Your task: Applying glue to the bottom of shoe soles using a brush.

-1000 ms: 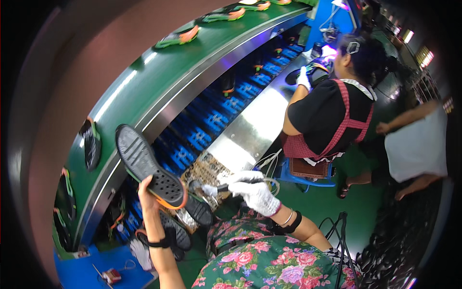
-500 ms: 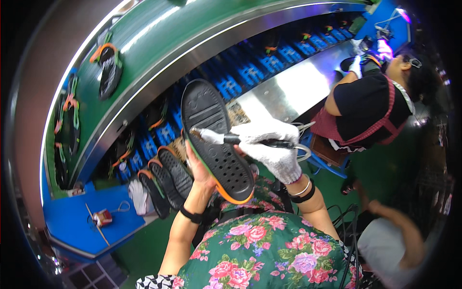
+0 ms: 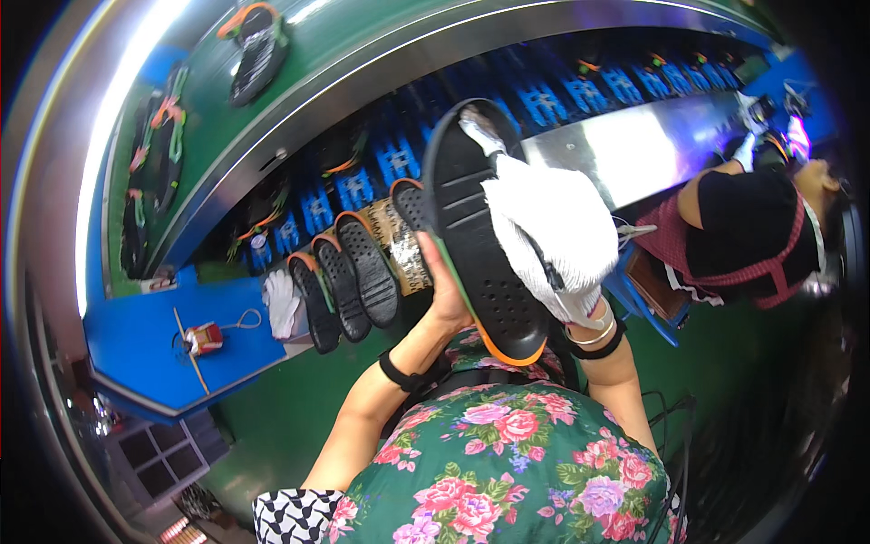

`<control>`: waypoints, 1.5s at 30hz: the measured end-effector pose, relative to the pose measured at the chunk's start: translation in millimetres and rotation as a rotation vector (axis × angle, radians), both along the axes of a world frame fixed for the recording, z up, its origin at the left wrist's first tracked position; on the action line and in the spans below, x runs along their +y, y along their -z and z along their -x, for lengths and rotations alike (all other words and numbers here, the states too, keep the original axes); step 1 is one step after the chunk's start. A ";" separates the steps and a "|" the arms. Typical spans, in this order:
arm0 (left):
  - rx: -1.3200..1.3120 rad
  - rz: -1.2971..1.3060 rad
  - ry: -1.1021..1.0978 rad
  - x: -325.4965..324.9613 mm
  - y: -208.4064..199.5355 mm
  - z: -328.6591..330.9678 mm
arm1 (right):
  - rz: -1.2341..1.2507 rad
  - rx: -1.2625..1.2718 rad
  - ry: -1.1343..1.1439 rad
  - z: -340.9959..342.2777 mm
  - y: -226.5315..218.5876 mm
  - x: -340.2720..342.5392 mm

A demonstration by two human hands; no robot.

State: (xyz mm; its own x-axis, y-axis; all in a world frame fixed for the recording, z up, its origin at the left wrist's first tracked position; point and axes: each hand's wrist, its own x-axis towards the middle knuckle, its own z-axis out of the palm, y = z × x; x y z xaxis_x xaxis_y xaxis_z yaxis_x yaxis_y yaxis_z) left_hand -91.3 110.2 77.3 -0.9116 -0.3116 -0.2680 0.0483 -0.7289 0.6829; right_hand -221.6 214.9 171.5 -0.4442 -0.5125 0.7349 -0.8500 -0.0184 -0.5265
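A black shoe sole [image 3: 460, 222] with an orange and green edge is held up before me, its raised rim and rows of holes facing me. My bare left hand [image 3: 444, 288] grips it by its left side; the fingers behind it are hidden. In a white knit glove, my right hand [image 3: 557, 227] is closed round the dark handle of a brush [image 3: 484, 136]. The brush's pale head lies against the inside of the sole near its far end. Most of the handle is covered by the glove.
Several more soles [image 3: 367, 267] stand to the left beside a white glove [image 3: 282, 302] and a blue table [image 3: 136, 340]. Beyond, a green conveyor belt [image 3: 344, 45] carries shoe uppers above a rack of blue holders [image 3: 399, 161]. A co-worker [image 3: 748, 218] sits at the right.
The brush has moved from the middle of the sole up to its far end. Both hands and the sole now appear further right and higher as the view has shifted.
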 end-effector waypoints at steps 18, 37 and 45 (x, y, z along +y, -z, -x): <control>0.472 -0.589 -0.015 -18.0 54.6 -6.1 | 0.033 -0.146 -0.164 -23.4 20.8 -11.2; 0.434 -0.651 0.017 -47.5 90.4 -18.4 | 0.152 -0.351 -0.386 -19.8 31.0 -13.8; 0.418 -0.622 0.041 -43.1 92.1 -12.8 | 0.095 -0.197 -0.369 -25.2 46.2 -9.4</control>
